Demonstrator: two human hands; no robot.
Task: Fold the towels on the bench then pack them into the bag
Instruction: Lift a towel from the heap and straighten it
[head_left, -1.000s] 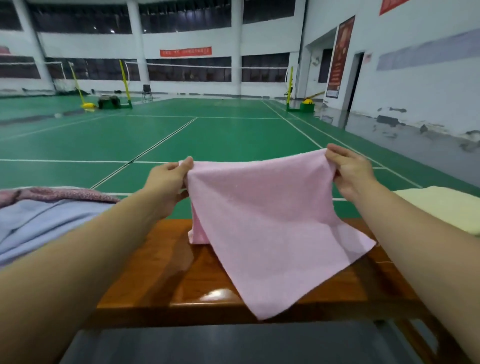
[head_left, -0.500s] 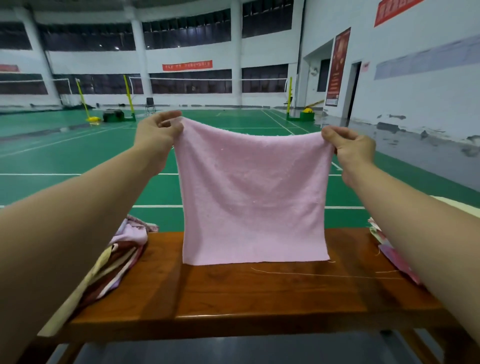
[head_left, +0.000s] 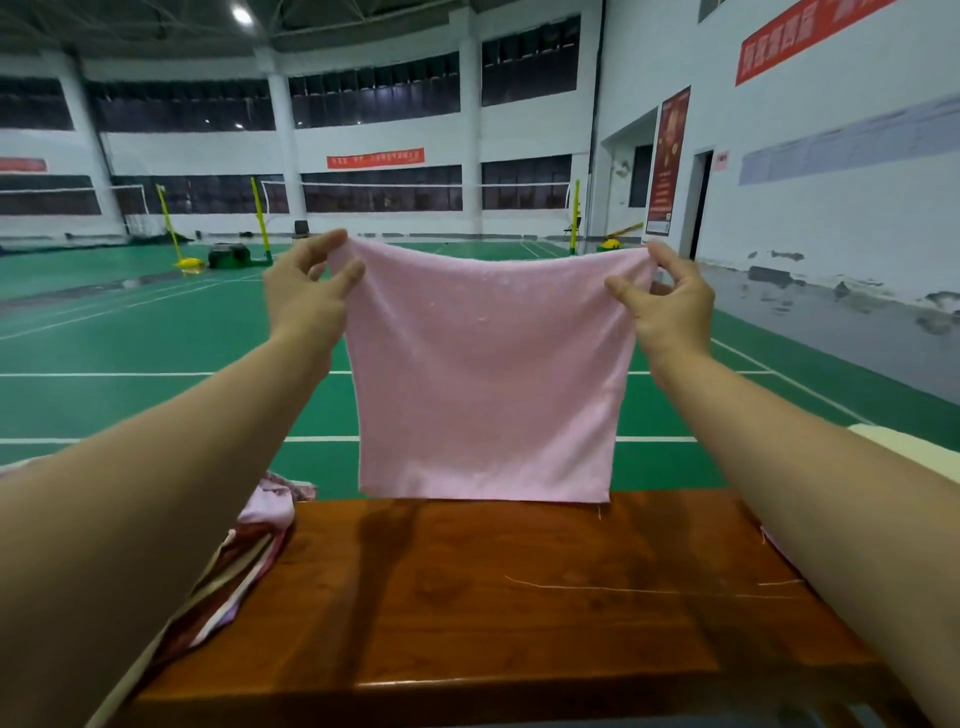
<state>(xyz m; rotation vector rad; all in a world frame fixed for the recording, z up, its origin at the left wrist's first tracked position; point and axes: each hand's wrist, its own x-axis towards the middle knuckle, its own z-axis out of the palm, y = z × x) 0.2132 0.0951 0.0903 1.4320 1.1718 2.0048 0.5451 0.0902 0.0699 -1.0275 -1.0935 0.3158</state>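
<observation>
**Pink towel held up over the bench**

Badminton hall all around: green court floor (head_left: 156, 332) with white lines, nets strung across the middle distance on yellow posts (head_left: 258, 218), white walls, dark windows up top, and red banners (head_left: 375, 158) at centre and upper right. A dark doorway (head_left: 701, 202) sits on the right wall.

Across the bottom of the frame runs a glossy reddish-brown wooden bench (head_left: 493, 597), with a loose pale thread (head_left: 623, 590) lying on it.

The towel (head_left: 483, 384) is plain pink, fuzzy-looking, roughly square, hanging flat and unfolded in the middle of the frame. Its top edge sags a bit between the two corners, and its bottom edge hangs right at the far edge of the bench; can't tell if it actually touches the wood.

Left hand (head_left: 306, 291) pinches the upper left corner between thumb and fingers, with the other fingers loosely spread. Right hand (head_left: 670, 301) pinches the upper right corner the same way. Both arms reach straight out from the lower corners of the frame.

At lower left, a heap of cloth (head_left: 244, 561) in pink, maroon and cream sits on the bench end, partly hidden by the left arm. At the right edge, a bit of pale yellow cloth (head_left: 904, 447) peeks out behind the right arm.
</observation>
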